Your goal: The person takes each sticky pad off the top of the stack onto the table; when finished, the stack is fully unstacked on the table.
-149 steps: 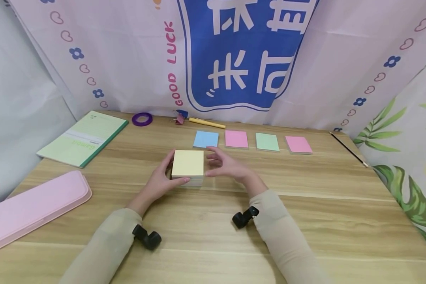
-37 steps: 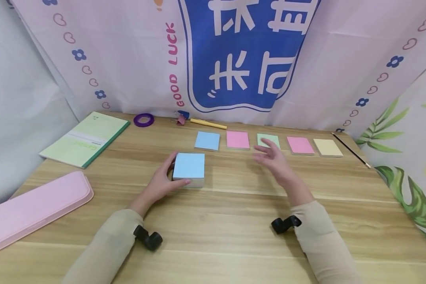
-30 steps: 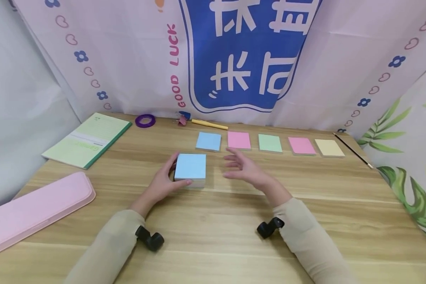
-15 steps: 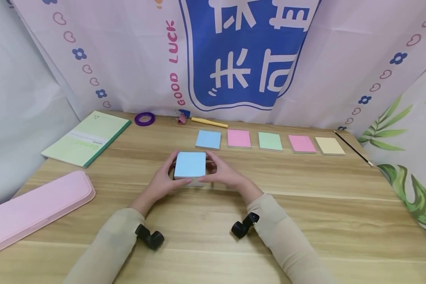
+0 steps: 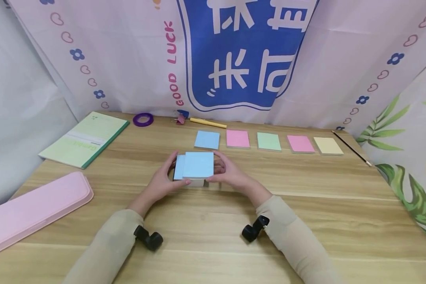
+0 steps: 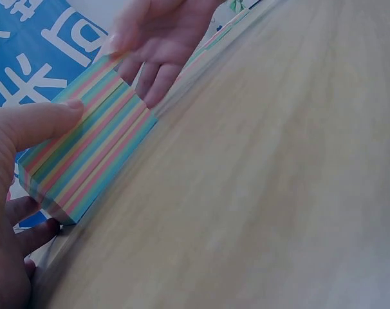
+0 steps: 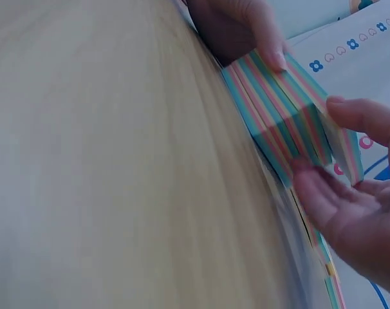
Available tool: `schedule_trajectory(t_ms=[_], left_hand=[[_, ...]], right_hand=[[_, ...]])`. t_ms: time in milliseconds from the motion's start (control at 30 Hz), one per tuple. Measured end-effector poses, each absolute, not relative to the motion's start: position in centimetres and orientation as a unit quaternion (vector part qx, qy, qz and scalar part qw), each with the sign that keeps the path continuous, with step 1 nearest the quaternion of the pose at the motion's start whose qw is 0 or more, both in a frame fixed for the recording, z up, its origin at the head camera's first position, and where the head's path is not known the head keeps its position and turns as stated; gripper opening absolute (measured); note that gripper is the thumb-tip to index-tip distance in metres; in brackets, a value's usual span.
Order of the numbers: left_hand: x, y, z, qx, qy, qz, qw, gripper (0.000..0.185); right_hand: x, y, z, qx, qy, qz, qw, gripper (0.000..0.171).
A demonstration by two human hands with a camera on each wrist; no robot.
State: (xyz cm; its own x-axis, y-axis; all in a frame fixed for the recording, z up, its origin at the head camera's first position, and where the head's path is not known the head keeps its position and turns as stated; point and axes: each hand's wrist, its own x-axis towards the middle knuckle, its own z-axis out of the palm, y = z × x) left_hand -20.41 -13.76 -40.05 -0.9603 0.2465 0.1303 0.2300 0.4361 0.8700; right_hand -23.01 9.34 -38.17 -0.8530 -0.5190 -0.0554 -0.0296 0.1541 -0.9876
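Observation:
In the head view a stack of square sticky notes (image 5: 179, 169) stands on the wooden table, its sides striped in several colours in the left wrist view. My left hand (image 5: 160, 182) grips the stack's left side, thumb along the near face. With thumb and fingers, my right hand (image 5: 234, 172) holds the blue top pad (image 5: 199, 165), which overhangs the stack to the right. In the right wrist view this pad (image 7: 344, 145) tilts away from the stack. Behind lie a blue pad (image 5: 207, 139), pink pads (image 5: 237, 139), a green pad (image 5: 269, 141) and a yellow pad (image 5: 328, 146) in a row.
At left lie a green notebook (image 5: 85, 140) and a pink pencil case (image 5: 38, 211). Along the back are a purple tape roll (image 5: 143, 114), a pink binder clip (image 5: 180, 119) and a yellow pen (image 5: 208, 122). A thin black pencil (image 5: 351, 148) lies far right. Printed cloth hangs behind.
The yellow pad from the stack's top now lies at the row's right end. My right hand has returned, taken hold of the blue top pad and shifted it right. My left hand keeps its grip.

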Motion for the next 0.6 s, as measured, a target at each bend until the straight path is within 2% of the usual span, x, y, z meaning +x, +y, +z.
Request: schedule_trajectory(t_ms=[233,400,600], left_hand=[[-20.5,-13.7,-40.1,0.138,0.858,0.494,0.008,0.097],[-20.5,-13.7,-40.2,0.142,0.860,0.491,0.008,0.097],[-20.5,-13.9,-40.1,0.139,0.881,0.453,0.000,0.100]], right_hand=[[-22.8,12.8,-37.3,-0.154,0.638,-0.712,0.249,0.092],[-22.5,17.1,-36.7,-0.153,0.616,-0.732,0.246,0.089],[-22.3,24.1,-36.4,-0.143,0.583,-0.771,0.215,0.084]])
